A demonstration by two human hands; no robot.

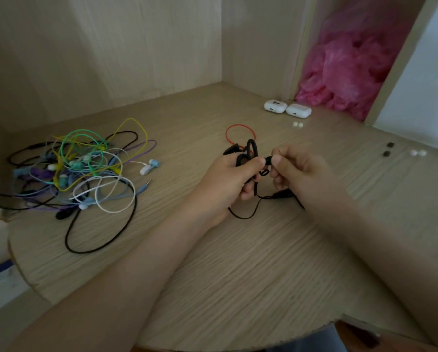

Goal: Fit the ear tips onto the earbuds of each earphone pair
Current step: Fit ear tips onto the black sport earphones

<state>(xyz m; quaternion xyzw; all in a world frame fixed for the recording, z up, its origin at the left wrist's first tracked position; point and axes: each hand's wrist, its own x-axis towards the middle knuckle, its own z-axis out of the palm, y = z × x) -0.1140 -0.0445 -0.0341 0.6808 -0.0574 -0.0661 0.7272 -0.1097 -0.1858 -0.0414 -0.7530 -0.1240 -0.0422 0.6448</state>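
Left hand (228,184): over the middle of the bench (238,275), fingers curled round the black earphones (251,151). The thumb and forefinger pinch just behind one earbud (268,160).
Right hand (296,171): at 3 o'clock of the left hand and meeting it fingertip to fingertip. Thumb and forefinger pinch the free end of the same earbud, and the other fingers are curled beneath.
Earbud: a small black piece between the two thumbs. It is too small and blurred to tell whether an ear tip sits on it.
Black earphones: the ear hooks stick up above the left fingers, towards 12 o'clock.
Black cable (243,215): hangs at 6 o'clock of the hands and loops on the bench.
Red cable (238,127): a loop lying on the bench at 12 o'clock of the hands.
Coloured earphones (80,168): a tangled heap of green, yellow, purple, white and black leads, well apart at 9 o'clock.
White cases (275,107): two, side by side at 1 o'clock, near the back wall.
White ear tips (297,124): a pair just in front of the cases.
Dark ear tips (388,149): two, at 3 o'clock near the bench's right edge.
Second white pair (418,152): just beside the dark ear tips, further right.
Pink plastic bag (345,72): crumpled in the gap beyond the cases, at 2 o'clock.
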